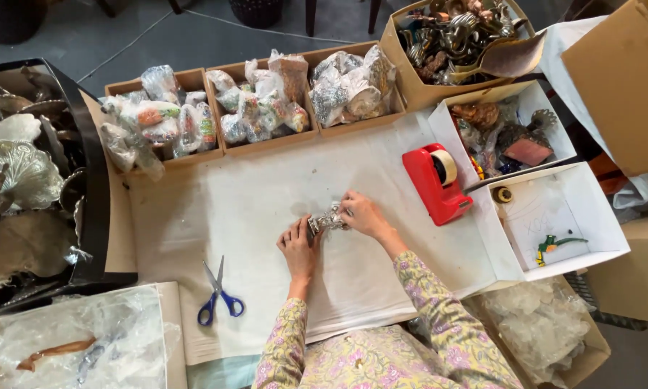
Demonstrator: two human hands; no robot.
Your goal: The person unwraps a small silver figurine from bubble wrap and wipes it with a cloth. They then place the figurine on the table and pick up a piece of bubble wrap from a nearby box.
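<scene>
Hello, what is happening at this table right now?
A person in a floral top sits at a table covered with a white sheet. Both hands hold a small silvery object over the sheet: the left hand at its near end, the right hand at its far end. A red tape dispenser stands to the right, and blue-handled scissors lie to the left. Three cardboard boxes of wrapped items line the far edge.

A table covered by a white sheet (266,209) carries blue-handled scissors (219,295) at seven o'clock, a red tape dispenser (436,183) at three, and three brown boxes (266,108) of wrapped items at twelve.
</scene>
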